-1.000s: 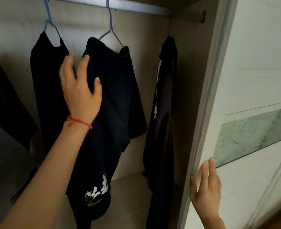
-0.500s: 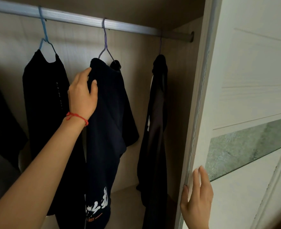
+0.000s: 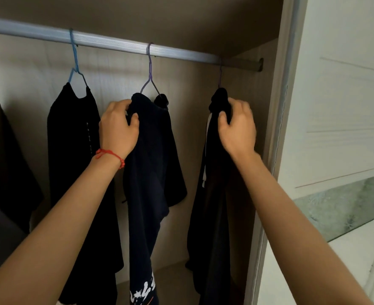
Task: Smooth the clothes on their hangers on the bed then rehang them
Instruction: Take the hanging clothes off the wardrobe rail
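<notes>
Dark clothes hang on wire hangers from a metal rail (image 3: pixel 115 44) inside a wardrobe. My left hand (image 3: pixel 119 128) grips the left shoulder of a navy T-shirt (image 3: pixel 153 164) with a white print at its hem, on a purple hanger (image 3: pixel 150 73). My right hand (image 3: pixel 238 126) grips the top of a black garment (image 3: pixel 212 205) with a white stripe, hung on another purple hanger (image 3: pixel 220 73) at the rail's right end. A black shirt (image 3: pixel 73 150) on a blue hanger (image 3: pixel 75 62) hangs to the left, untouched.
A further dark garment (image 3: pixel 3 155) hangs at the far left. The white sliding door (image 3: pixel 340 128) with a green glass strip stands close on the right, its frame next to my right arm. The wardrobe floor (image 3: pixel 172 280) shows below the clothes.
My right hand left the door edge and rose to grip the top of the black garment on the right. My left hand closed on the navy T-shirt's shoulder. The view tilted upward.
</notes>
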`<state>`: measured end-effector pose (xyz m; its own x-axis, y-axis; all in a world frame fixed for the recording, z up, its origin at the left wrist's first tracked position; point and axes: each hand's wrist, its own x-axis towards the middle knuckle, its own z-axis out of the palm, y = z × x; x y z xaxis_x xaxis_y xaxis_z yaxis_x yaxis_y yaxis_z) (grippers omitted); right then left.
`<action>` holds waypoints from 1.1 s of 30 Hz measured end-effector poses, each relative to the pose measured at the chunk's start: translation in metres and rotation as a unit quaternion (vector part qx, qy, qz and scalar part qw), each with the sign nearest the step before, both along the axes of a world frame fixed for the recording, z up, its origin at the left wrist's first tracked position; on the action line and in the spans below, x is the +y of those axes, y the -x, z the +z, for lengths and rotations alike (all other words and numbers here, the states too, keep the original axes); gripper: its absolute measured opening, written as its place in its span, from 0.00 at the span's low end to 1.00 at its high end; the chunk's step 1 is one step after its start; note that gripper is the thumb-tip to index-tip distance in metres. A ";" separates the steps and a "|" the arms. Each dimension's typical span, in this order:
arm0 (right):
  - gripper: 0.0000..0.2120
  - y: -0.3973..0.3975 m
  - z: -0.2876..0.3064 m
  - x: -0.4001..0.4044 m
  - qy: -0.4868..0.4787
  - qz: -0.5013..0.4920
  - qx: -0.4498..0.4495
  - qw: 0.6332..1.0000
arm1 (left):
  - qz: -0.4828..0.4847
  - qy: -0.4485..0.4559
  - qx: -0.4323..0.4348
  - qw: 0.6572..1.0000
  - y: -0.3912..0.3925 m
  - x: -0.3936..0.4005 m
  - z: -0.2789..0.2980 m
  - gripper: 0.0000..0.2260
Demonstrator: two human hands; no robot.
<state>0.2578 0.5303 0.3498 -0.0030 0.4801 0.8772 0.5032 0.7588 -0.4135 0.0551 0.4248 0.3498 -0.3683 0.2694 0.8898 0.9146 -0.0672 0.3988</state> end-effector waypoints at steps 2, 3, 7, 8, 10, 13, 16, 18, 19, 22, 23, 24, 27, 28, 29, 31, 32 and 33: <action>0.21 0.006 0.025 0.016 0.086 -0.007 -0.005 0.996 | 0.004 0.011 -0.008 1.000 0.002 0.001 0.009 0.16; 0.21 0.009 0.034 0.022 0.126 -0.002 -0.011 0.992 | 0.008 0.019 -0.010 1.000 0.004 0.002 0.013 0.16; 0.16 0.018 0.057 0.041 0.230 0.009 -0.044 0.972 | 0.019 0.059 -0.033 0.998 0.012 0.006 0.030 0.16; 0.15 0.020 0.062 0.045 0.245 0.005 -0.046 0.968 | 0.018 0.071 -0.047 0.996 0.013 0.006 0.035 0.15; 0.16 0.023 0.072 0.051 0.269 -0.005 -0.049 0.962 | 0.014 0.111 -0.070 0.991 0.016 0.008 0.047 0.12; 0.18 0.026 0.081 0.059 0.299 -0.011 -0.066 0.952 | 0.014 0.198 -0.087 0.976 0.020 0.014 0.068 0.10; 0.17 0.030 0.081 0.064 0.305 -0.010 -0.076 0.949 | -0.006 0.262 -0.140 0.955 0.022 0.022 0.087 0.15; 0.16 0.033 0.078 0.067 0.293 0.003 -0.057 0.954 | -0.024 0.296 -0.168 0.940 0.021 0.026 0.095 0.17; 0.16 0.035 0.077 0.068 0.288 0.010 -0.042 0.957 | -0.039 0.301 -0.180 0.936 0.021 0.029 0.096 0.17; 0.16 0.037 0.075 0.068 0.273 0.024 0.005 0.962 | -0.087 0.260 -0.227 0.935 0.014 0.038 0.097 0.09; 0.16 0.037 0.075 0.067 0.267 0.027 0.013 0.963 | -0.094 0.239 -0.240 0.936 0.012 0.040 0.097 0.06; 0.16 0.037 0.076 0.066 0.262 0.028 0.016 0.965 | -0.101 0.220 -0.252 0.937 0.010 0.041 0.097 0.05; 0.15 0.037 0.082 0.062 0.237 0.022 0.027 0.971 | -0.140 0.168 -0.274 0.936 0.009 0.046 0.098 0.09; 0.14 0.037 0.084 0.059 0.227 0.019 0.031 0.973 | -0.151 0.152 -0.275 0.937 0.008 0.046 0.098 0.08; 0.13 0.037 0.085 0.057 0.219 0.018 0.036 0.975 | -0.160 0.134 -0.274 0.939 0.007 0.046 0.099 0.07; 0.12 0.036 0.084 0.053 0.209 0.021 0.035 0.977 | -0.181 0.096 -0.267 0.942 0.005 0.044 0.097 0.08; 0.12 0.036 0.080 0.051 0.208 0.023 0.033 0.977 | -0.192 0.081 -0.254 0.944 0.004 0.044 0.094 0.10; 0.12 0.035 0.076 0.050 0.209 0.025 0.032 0.977 | -0.200 0.070 -0.240 0.947 0.003 0.044 0.090 0.11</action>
